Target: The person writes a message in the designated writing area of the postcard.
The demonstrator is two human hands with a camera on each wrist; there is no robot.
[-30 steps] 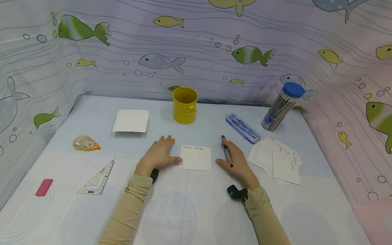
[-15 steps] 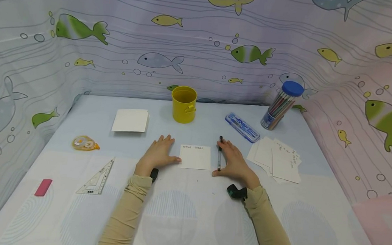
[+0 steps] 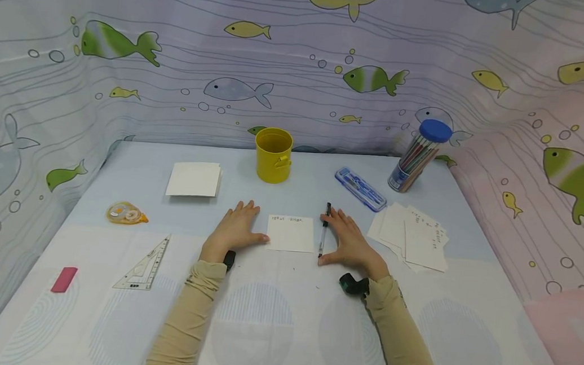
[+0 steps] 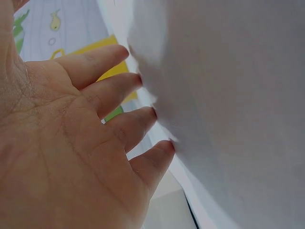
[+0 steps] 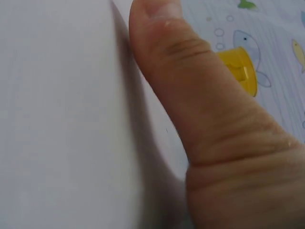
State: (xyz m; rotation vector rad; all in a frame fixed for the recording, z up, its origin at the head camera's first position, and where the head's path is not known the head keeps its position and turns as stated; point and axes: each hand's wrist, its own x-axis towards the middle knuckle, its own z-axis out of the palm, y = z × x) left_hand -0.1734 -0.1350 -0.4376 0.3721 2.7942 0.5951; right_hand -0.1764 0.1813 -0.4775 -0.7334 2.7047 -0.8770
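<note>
My left hand (image 3: 234, 230) rests on the table with its fingers spread. Its thumb reaches the left edge of a small white paper (image 3: 290, 236) that bears a line of handwriting along the top. To the right of this sheet, a black-capped clear pen (image 3: 323, 230) lies lengthwise beside my right hand (image 3: 354, 244). The index fingertip and thumb are at the pen's two ends, without curling round it. In the left wrist view, fingertips (image 4: 147, 114) meet the white surface. The right wrist view is mostly filled by the thumb (image 5: 190, 86); the pen is hidden there.
Written sheets (image 3: 424, 248) lie at right, below a blue pen case (image 3: 360, 188) and a blue-lidded pencil jar (image 3: 415, 160). Behind stand a yellow bucket (image 3: 273, 164) and white card stack (image 3: 193, 179). At left are correction tape (image 3: 124, 213), a set square (image 3: 146, 268) and a pink eraser (image 3: 64, 279).
The pen has swung from a slant across my right hand to nearly upright in view beside the paper. My right thumb and fingers have spread apart. My left hand has stayed put.
</note>
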